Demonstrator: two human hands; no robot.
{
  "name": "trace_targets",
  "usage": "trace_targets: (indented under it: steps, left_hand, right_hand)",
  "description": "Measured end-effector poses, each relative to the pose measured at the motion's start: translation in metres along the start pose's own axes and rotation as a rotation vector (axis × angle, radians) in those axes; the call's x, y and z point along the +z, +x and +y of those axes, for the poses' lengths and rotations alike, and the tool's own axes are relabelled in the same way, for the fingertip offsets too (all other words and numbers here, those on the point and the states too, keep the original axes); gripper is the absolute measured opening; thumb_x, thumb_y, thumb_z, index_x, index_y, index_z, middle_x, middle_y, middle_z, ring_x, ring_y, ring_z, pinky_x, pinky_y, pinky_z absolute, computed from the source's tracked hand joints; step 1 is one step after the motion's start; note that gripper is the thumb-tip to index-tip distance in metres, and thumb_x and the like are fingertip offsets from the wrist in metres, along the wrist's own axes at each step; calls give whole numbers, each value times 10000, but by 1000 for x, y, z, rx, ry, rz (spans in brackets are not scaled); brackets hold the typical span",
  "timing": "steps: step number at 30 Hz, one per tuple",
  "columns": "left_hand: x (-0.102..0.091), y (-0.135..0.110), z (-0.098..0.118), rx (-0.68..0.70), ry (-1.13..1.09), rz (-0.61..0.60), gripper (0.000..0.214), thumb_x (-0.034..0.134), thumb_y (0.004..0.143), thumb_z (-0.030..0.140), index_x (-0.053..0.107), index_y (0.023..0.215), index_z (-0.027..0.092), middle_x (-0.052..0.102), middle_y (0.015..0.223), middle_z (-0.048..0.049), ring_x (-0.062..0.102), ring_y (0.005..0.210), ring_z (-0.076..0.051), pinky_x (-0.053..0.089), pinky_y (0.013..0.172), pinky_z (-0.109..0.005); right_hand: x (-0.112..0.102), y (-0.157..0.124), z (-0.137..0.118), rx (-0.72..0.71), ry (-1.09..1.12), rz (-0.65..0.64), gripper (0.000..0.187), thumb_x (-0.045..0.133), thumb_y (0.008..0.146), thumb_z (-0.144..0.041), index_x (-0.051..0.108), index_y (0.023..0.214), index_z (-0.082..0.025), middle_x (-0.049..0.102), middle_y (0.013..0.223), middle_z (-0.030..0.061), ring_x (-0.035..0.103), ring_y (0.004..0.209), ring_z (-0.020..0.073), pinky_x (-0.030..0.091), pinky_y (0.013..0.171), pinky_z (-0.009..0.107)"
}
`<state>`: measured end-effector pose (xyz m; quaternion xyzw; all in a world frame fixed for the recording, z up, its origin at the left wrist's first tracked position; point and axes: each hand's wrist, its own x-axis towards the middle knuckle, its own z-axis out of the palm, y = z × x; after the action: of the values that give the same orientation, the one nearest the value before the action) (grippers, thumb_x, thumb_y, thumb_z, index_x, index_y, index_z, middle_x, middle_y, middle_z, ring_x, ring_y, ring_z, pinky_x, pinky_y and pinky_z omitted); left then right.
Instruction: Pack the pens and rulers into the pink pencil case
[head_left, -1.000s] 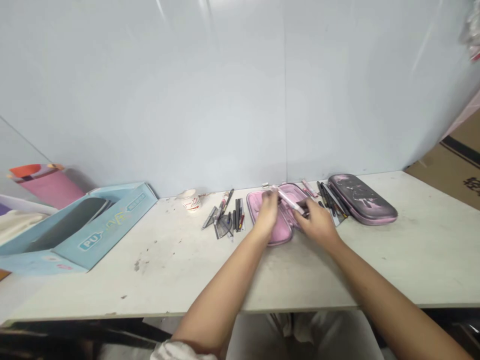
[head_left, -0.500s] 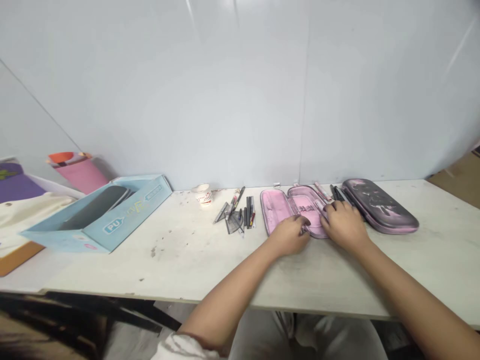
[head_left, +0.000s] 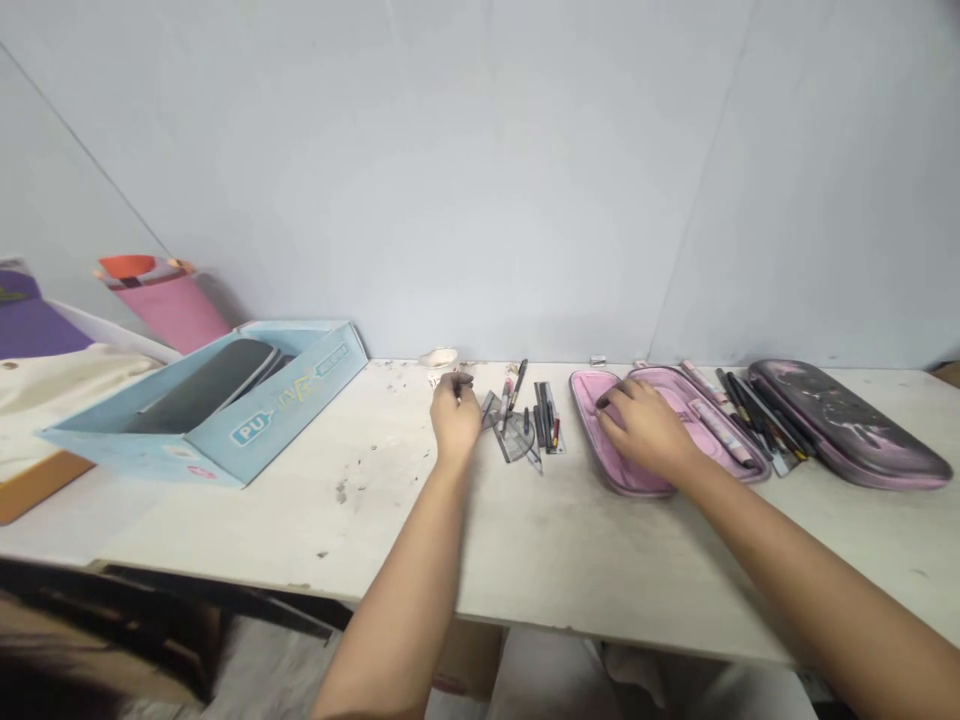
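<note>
Left of pink pencil case: left hand curled at pens, grip unclear. Right hand flat on case, axis toward wall.

- Soft, even, fairly bright overhead light washes the pale grey-blue panel wall.
- The left hand casts a faint shadow; its fingertips look slightly blurred.
- Wide-angle distortion slants the wall seams; the near left corner is dark and unfocused.

We see a scuffed white table | left: blue box | back: small cup | middle: pile of pens and rulers | right: open pink case, loose pens, closed dark case
</note>
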<state>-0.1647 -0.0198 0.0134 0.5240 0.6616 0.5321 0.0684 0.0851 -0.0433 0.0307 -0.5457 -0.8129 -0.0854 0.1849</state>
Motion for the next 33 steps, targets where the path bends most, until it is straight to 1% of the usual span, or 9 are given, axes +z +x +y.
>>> trace_targets:
  steps: [2,6,8,13,16,21,27,29,33]
  left_hand:
    - [1,-2,0,37,8,-22,196,396,772,165,541,900,195,613,904,-34,569,876,-161,431,805,-291]
    - [10,-16,13,172,152,-174,193,412,770,152,551,896,198,592,928,-55,546,923,-184,410,832,-311]
    - [13,-20,16,177,228,-224,204,417,772,150,552,914,204,580,953,-63,535,950,-197,401,842,-329]
    - [13,-22,15,130,349,-231,229,402,792,164,548,963,209,558,988,-82,510,988,-229,384,833,-360]
    - [13,-26,17,214,415,-232,230,407,800,187,550,979,211,542,1007,-88,485,1005,-243,359,842,-379]
    - [19,-36,21,310,473,-320,221,428,784,182,566,954,213,528,1040,-85,464,1002,-242,329,861,-395]
    - [20,-37,22,352,515,-381,216,405,815,220,577,944,196,523,1060,-108,444,1030,-259,319,876,-416]
    - [19,-36,23,342,526,-380,228,401,820,230,576,961,187,528,1054,-117,450,1023,-264,327,871,-414]
    - [16,-36,25,331,494,-311,247,395,829,262,575,966,162,555,963,-123,493,958,-254,366,832,-376]
  right_hand:
    - [4,9,-6,-10,-14,-14,290,374,850,-284,607,953,-147,579,956,115,464,942,231,322,816,314]
    - [12,22,-20,-55,-61,-74,322,347,861,-294,598,980,-131,571,992,131,446,992,243,309,841,323]
    - [17,26,-25,-62,-69,-106,327,342,864,-298,594,990,-133,564,1012,133,438,1012,244,300,855,326]
    - [25,38,-38,-55,-82,-150,350,319,865,-301,602,987,-135,553,1029,136,430,1022,249,310,851,330]
    - [27,41,-49,-89,-95,-187,358,344,846,-328,615,974,-132,544,1029,143,413,1035,265,321,842,345]
    - [30,36,-69,-156,-157,-202,440,405,794,-406,624,978,-72,516,1050,202,382,1047,312,319,840,408]
    - [31,29,-83,-244,-153,-141,413,408,788,-300,620,1021,-33,516,1084,236,370,1058,328,281,852,452]
    - [32,29,-85,-215,-146,-139,376,417,782,-276,639,989,-55,530,1068,231,385,1037,326,272,844,461]
    - [32,28,-82,-58,-112,-132,319,438,781,-287,667,877,-86,545,1016,218,410,990,313,294,811,440]
